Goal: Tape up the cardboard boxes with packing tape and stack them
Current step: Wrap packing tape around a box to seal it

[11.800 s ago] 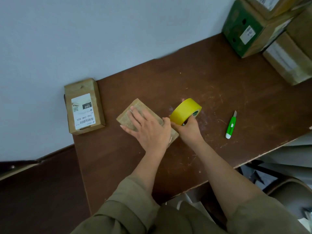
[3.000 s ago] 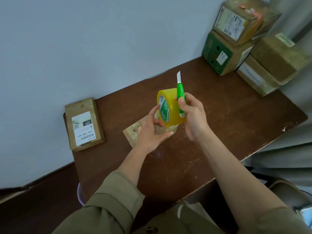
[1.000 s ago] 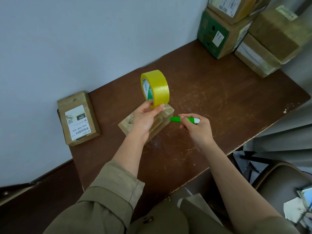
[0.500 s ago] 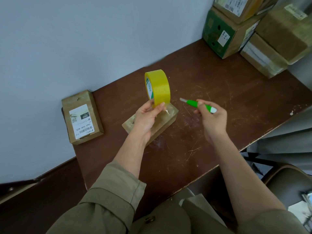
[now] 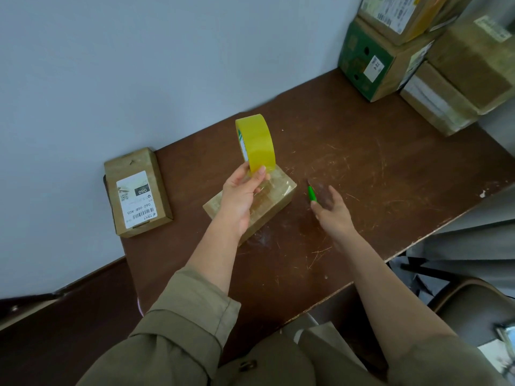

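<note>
The left hand (image 5: 240, 196) pinches the lower rim of the yellow roll of packing tape (image 5: 255, 144), holding it upright on edge above the small flat brown cardboard box (image 5: 274, 200) that lies near the middle of the dark brown wooden bench (image 5: 362, 168). The right hand (image 5: 331, 208) hovers with fingers spread and holds nothing, just beside the green utility knife (image 5: 312, 193) lying on the bench to the right of the box (motion blur hides whether a fingertip touches it). The box top looks glossy with tape, so the taping step seems near its end. Next, I judge, the roll wants setting down and the box carrying to the stack of cardboard boxes (image 5: 418, 51) at the far right corner; a labelled brown box (image 5: 136, 190) sits at the left edge.
</note>
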`<state>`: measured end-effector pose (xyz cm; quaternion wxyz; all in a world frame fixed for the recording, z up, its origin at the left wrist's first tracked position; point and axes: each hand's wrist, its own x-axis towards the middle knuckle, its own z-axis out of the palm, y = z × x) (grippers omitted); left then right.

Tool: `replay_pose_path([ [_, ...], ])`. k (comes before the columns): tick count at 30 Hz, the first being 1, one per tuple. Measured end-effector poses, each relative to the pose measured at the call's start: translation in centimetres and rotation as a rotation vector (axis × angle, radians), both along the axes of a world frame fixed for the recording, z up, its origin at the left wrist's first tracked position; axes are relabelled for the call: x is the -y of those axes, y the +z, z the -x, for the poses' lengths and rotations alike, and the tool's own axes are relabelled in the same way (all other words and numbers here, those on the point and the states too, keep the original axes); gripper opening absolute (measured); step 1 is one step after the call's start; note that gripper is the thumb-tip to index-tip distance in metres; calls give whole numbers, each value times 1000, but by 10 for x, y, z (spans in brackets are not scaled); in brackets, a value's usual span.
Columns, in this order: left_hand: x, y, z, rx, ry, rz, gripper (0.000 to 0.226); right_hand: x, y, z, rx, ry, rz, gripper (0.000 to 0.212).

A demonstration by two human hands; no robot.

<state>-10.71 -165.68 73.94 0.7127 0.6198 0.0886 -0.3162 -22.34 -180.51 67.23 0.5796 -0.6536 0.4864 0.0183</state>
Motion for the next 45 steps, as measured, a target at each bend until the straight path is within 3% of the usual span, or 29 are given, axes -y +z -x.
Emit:
replay_pose_path([
  [2, -1, 0, -2, 13, -19, -12, 35, 5, 11, -6, -44, 30, 142, 57],
  [5, -2, 5, -7, 43, -44, -37, 36, 8, 44, -20, 177, 94, 225, 36],
  [9, 1, 19, -8, 129, -155, -57, 31, -1, 96, -45, 414, 180, 35, 35],
  [12, 1, 32, -9, 197, -275, 8, 32, -9, 119, -59, 525, 135, -211, 50],
  [17, -25, 49, -6, 211, -375, 32, 41, -23, 136, -67, 566, 100, -417, 42],
  [22, -77, 45, 0, 38, -137, 82, 54, -56, 138, -79, 521, 223, -459, 39],
  [29, -151, 22, 17, -215, 303, 21, 27, -140, 118, -90, 500, 537, -399, 34],
  [31, -166, 10, 23, -279, 347, -7, 12, -161, 104, -88, 468, 623, -377, 31],
  [36, -187, -26, 39, -371, 406, -129, 3, -198, 66, -77, 372, 720, -335, 31],
  [39, -197, -46, 50, -443, 348, -126, 17, -202, 52, -73, 341, 633, -370, 28],
  [45, -185, -79, 58, -468, 423, -85, 17, -205, 31, -70, 290, 658, -348, 31],
])
